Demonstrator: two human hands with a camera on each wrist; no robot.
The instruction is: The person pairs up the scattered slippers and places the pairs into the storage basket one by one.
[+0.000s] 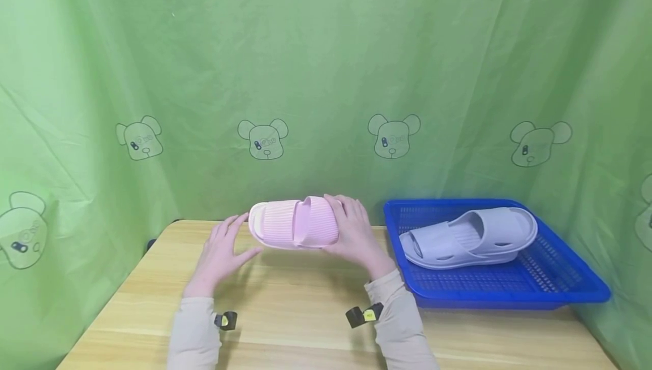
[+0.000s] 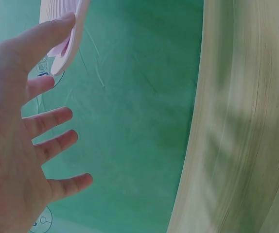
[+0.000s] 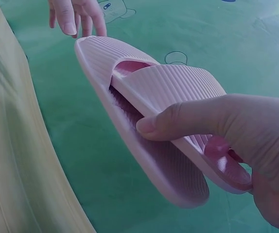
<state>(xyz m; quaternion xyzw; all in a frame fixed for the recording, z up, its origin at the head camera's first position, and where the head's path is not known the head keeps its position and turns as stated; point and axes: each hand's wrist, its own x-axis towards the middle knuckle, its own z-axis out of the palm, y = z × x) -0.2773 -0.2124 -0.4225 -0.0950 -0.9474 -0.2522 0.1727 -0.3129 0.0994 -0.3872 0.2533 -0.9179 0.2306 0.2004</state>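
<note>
A pair of pink ribbed slippers [image 1: 277,224], one nested into the other, hangs in the air above the table. My right hand [image 1: 354,237] grips them at their right end, and in the right wrist view its thumb [image 3: 173,121] presses on the side of the pair. At their left end is my left hand [image 1: 219,254], fingers spread and fairly straight. In the left wrist view its palm [image 2: 8,145] faces the pair's end; whether a fingertip touches the slippers I cannot tell.
To the right on the wooden table [image 1: 295,313] stands a blue plastic basket [image 1: 509,296]. Inside it lie grey slippers [image 1: 438,245], nested together. A green curtain [image 1: 326,64] with bear-head prints hangs behind the table and along both sides.
</note>
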